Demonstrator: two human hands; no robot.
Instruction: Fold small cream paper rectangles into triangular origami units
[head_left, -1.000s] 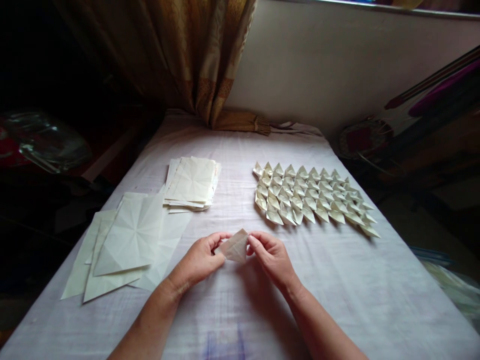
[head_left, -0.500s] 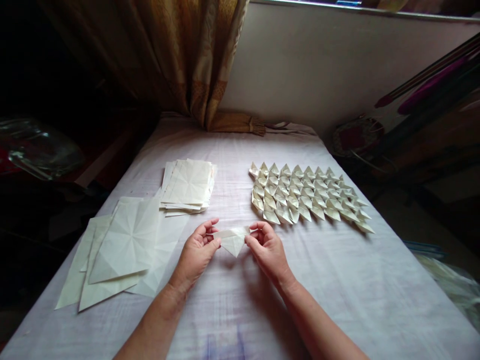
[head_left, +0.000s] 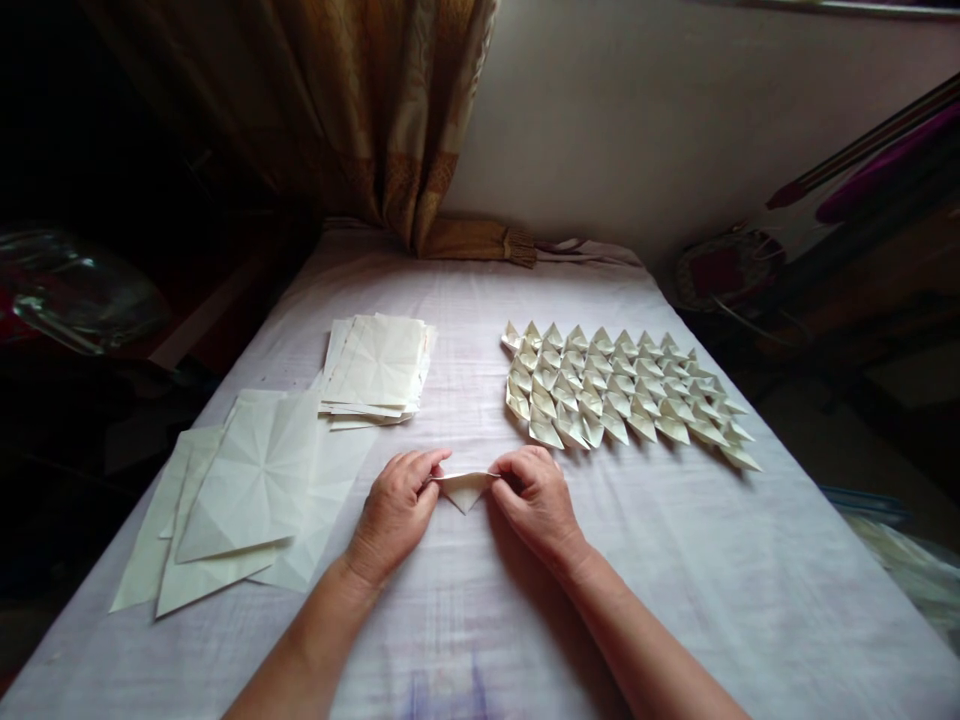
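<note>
A small folded cream paper piece [head_left: 465, 489], triangular with its point toward me, lies between my two hands low over the white cloth. My left hand [head_left: 394, 515] pinches its left corner with thumb and fingertips. My right hand [head_left: 536, 500] pinches its right corner the same way. Both hands are closed on the paper, knuckles up. Just beyond my right hand sits a dense patch of several finished folded paper pieces [head_left: 622, 395] laid in rows.
A stack of creased square sheets [head_left: 379, 370] lies beyond my left hand, and larger creased sheets [head_left: 247, 490] are spread at the left. The cloth-covered table [head_left: 712, 580] ends at a wall and a brown curtain [head_left: 375, 120]. Dark clutter stands on both sides.
The folded piece has been turned over from a raised diamond to a flatter triangle, lowered toward the cloth. Both hands have closed down onto its top corners.
</note>
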